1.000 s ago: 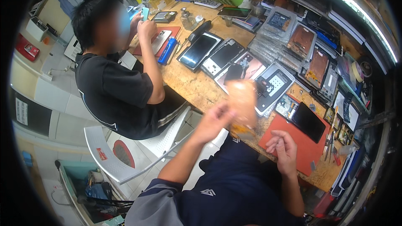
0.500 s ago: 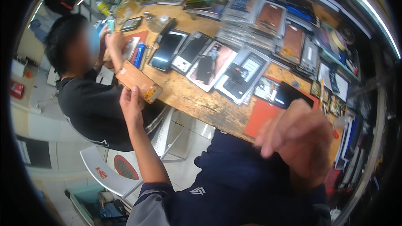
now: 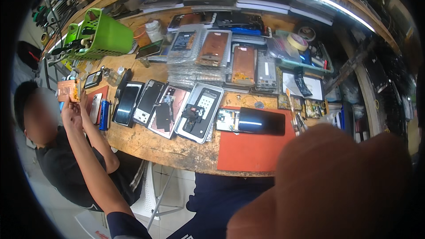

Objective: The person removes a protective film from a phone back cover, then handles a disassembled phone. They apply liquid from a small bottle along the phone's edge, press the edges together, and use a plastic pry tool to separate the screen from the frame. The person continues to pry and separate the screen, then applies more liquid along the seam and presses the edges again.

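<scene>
One left hand [image 3: 71, 113] holds copper phone panel [image 3: 68, 90] upright, flat face toward camera

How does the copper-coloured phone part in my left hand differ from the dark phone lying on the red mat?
The copper phone part is held up in the left hand, off past the bench's left end; the dark phone lies flat on the red mat. The part is orange-brown and looks small; the phone is glossy black and looks longer. Both are flat and rectangular.
</scene>
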Tool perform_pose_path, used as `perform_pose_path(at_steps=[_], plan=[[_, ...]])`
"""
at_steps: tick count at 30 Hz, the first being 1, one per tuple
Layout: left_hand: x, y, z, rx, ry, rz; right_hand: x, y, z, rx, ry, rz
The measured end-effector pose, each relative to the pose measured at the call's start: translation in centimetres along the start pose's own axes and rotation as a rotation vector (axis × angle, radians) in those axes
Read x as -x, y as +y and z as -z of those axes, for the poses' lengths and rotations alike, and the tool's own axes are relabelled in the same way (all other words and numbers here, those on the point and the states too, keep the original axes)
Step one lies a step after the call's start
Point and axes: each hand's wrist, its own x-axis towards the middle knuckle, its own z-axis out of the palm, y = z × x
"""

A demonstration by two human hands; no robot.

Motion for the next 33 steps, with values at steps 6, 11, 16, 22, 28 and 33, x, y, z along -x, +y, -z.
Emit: perform_pose_path(at_steps=[6, 11, 16, 22, 28, 33], plan=[[5.4, -2.8, -5.1, 0.010, 0.009, -0.057, 0.3, -1.2, 0.5, 0.044, -0.038, 0.007], [8.7, -3.5, -7.9, -0.052, 0.068, -0.048, 0.0, -1.7, 1.0, 0.048, -0.036, -0.014], [7.7, -3.0, -6.6, -0.104, 0.102, -0.039, -0.5, -1.7, 1.6, 0.043, -0.023, -0.032], [7.3, -1.5, -6.8, -0.175, 0.106, 0.034, 3.3, -0.2, 3.1, 0.120, 0.275, -0.164], [9.4, -2.7, -8.9, -0.106, 0.195, -0.003, 14.3, 2.5, 3.4, 0.289, 0.585, -0.603], [11.2, -4.9, -10.6, -0.068, 0.245, -0.053, 21.3, 3.4, 2.3, 0.495, 0.672, -0.832]])
